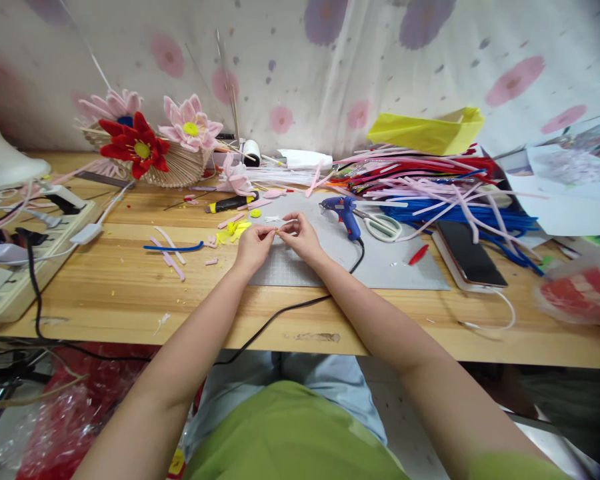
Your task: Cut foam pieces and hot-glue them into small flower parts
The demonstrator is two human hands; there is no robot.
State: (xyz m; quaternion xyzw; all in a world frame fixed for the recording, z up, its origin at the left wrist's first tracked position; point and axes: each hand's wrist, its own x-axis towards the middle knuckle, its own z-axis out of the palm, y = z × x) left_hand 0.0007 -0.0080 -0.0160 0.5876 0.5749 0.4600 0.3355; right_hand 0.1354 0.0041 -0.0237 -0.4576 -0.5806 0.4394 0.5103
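Observation:
My left hand (256,248) and my right hand (301,239) meet over the left part of the grey cutting mat (300,270). Thumb and fingers of both are pinched together around something tiny, perhaps yellowish, that is too small to name. Just left of my left hand lie crumpled yellow pieces (233,232), with a yellow disc (255,213) behind them. Small white strips (272,219) rest on the mat beyond my fingers. To the right of my right hand, a blue glue gun (345,215) lies on the mat beside white-handled scissors (384,228).
Red and pink fuzzy flowers (141,148) stand at the back left. Bundles of pipe cleaners (420,180) fill the back right. A phone (473,253) lies right of the mat, a power strip (55,247) far left. The glue gun's black cord (280,312) crosses the table front.

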